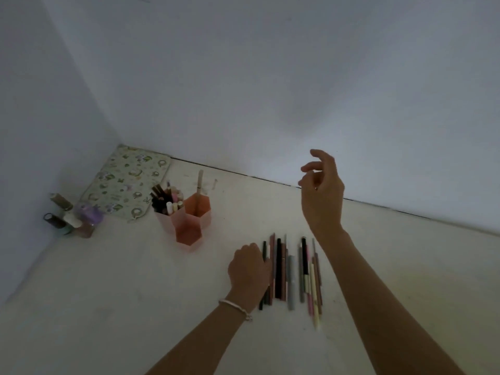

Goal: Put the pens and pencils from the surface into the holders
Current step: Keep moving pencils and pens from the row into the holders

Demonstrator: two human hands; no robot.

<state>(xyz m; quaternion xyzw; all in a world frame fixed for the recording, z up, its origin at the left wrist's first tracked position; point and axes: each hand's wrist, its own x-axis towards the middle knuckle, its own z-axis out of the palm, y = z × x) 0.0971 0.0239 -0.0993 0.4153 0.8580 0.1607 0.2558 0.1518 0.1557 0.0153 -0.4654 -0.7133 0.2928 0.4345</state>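
Note:
Several pens and pencils [293, 274] lie side by side on the pale surface [135, 293], near its front middle. My left hand [249, 269] rests on the left end of this row, fingers bent down over a dark pen; whether it grips one is hidden. My right hand [322, 185] hangs in the air above and behind the row, fingers loosely curled, holding nothing. Three pink hexagonal holders [186, 220] stand joined together at the left. The left one is packed with pens, the back one holds a single pencil [199, 185], and the front one looks empty.
Several small bottles [70, 215] stand in the far left corner. A patterned flat pouch [127, 182] lies behind the holders against the wall. White walls close off the back and left side of the surface.

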